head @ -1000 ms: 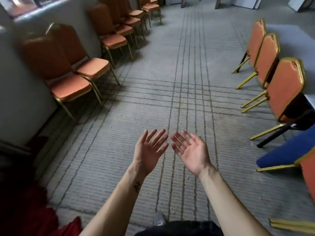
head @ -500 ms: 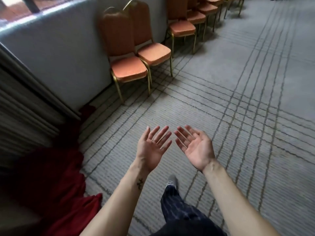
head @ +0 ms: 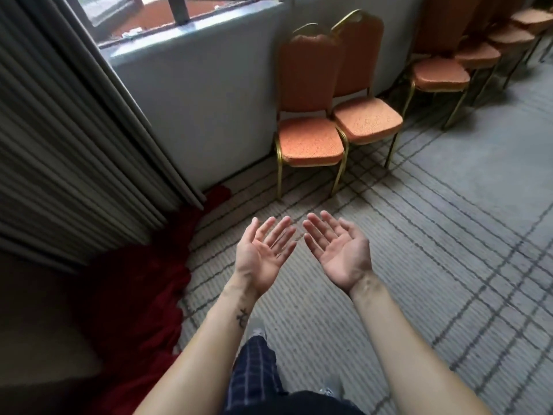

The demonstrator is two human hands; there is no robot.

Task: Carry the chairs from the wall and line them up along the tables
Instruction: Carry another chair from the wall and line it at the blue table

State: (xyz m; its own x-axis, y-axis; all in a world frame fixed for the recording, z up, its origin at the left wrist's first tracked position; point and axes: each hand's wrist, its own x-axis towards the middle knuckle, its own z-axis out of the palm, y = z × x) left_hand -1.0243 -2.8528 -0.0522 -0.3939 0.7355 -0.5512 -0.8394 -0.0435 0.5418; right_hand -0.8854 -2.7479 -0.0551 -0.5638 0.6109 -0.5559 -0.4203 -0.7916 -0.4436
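- I see the left hand (head: 263,259) palm up, fingers straight and slightly spread. Released, nothing in it.
- Right hand (head: 338,256) is the same: palm up, tilted a bit inward, fingers loose and extended, empty.
- Both are held out mid-frame, side by side, with fingertips near each other but apart. Bare forearms come in from the bottom corners.
- Hands hang over the carpet (head: 449,235), touching no chair.
- Chairs stand in a row along the wall (head: 209,100) under the window (head: 149,13), backs to the wall.
- Near chair (head: 311,142) is straight ahead, beyond the fingertips and apart from them.
- Second chair (head: 366,118) is just beside it on the right. I can't tell if the seats touch.
- Third chair (head: 440,74) sits further right after a gap, with more running to the top-right corner.
- All have orange padded seats and backs and gold metal frames, and all stand upright.
- Small dark tattoo (head: 241,317) on the inner left forearm near the wrist, too small to read.
- Pleated curtain (head: 59,130) at left, red cloth (head: 143,280) bunched on the floor below it.
- Checked trouser leg (head: 254,369) shows between the forearms.
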